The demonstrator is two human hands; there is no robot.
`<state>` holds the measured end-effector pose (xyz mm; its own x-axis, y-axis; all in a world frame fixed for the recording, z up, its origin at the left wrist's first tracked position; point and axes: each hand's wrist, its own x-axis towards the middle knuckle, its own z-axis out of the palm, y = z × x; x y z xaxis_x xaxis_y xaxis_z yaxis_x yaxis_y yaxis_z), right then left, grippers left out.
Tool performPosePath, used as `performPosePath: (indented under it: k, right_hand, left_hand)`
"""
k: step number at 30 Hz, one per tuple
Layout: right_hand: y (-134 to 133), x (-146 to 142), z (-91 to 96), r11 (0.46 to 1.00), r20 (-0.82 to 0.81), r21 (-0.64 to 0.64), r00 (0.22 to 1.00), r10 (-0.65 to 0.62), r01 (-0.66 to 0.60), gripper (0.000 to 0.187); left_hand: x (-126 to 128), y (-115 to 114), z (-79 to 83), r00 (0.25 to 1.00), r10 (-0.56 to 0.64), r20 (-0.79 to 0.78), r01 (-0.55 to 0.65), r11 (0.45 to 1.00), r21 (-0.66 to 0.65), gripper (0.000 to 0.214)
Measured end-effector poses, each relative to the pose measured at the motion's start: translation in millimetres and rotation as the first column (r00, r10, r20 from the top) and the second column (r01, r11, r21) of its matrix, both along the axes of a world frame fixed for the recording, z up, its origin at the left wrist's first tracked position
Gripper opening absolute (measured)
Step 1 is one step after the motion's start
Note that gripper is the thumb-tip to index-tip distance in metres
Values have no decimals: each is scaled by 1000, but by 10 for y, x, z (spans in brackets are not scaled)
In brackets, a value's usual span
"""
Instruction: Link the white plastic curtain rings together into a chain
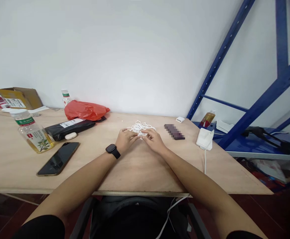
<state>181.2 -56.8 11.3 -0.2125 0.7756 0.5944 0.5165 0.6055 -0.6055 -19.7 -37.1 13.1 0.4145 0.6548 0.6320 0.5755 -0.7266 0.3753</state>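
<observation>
A tangled bundle of thin white cord (pixel 142 126) lies on the wooden table (pixel 135 166) in front of me. My left hand (pixel 125 139), with a black watch on its wrist, pinches the near edge of the tangle. My right hand (pixel 154 140) also has its fingers closed on the cord, right next to the left fingertips. Both hands rest on the tabletop at the middle of the table.
On the left lie a black phone (pixel 58 158), a tea bottle (pixel 33 131), a black package (pixel 69 128), a red plastic bag (pixel 85 110) and a cardboard box (pixel 20 97). A dark block (pixel 174 131) and a white charger (pixel 204 138) lie right. Blue shelving (pixel 247 116) stands beyond.
</observation>
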Motion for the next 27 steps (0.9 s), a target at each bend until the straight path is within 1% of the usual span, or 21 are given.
performPosePath:
  k: [2, 5, 9, 12, 15, 19, 22, 24, 26, 27]
  right_hand:
    - [-21, -11, 12, 999, 2, 16, 999, 52, -52, 23]
    - [-33, -21, 18, 996, 13, 22, 997, 81, -81, 18]
    - [-24, -6, 23, 992, 31, -15, 992, 122, -122, 13]
    - [-26, 14, 28, 989, 49, -49, 989, 143, -140, 13]
    - [-48, 18, 39, 988, 78, -69, 986, 145, -140, 14]
    - [-74, -9, 61, 985, 109, -74, 980, 166, -158, 17]
    - [-31, -3, 59, 985, 105, -74, 981, 164, -157, 18]
    - [39, 57, 40, 991, 115, -84, 987, 115, -105, 19]
    - [125, 175, 4, 997, 177, -74, 984, 0, 13, 20]
    - [166, 250, -19, 995, 250, -59, 966, -64, 81, 22]
  left_hand:
    - [-4, -9, 14, 999, -7, -42, 9, 1000, 27, 31]
    - [-5, -16, 27, 994, -24, -111, 34, 995, 92, 34]
    - [-25, 9, 35, 976, -70, -206, 109, 976, 188, 37]
    - [-44, 44, 24, 958, -124, -257, 181, 960, 212, 40]
    - [-47, 72, -3, 947, -166, -274, 228, 950, 212, 41]
    - [-35, 77, -11, 941, -204, -271, 259, 949, 182, 41]
    - [-38, 72, 22, 948, -196, -253, 235, 963, 135, 41]
    - [-52, 73, 41, 952, -185, -245, 210, 975, 77, 40]
    - [-78, 78, 40, 940, -215, -265, 220, 975, -8, 39]
    - [-93, 82, 31, 927, -244, -284, 238, 970, -57, 38]
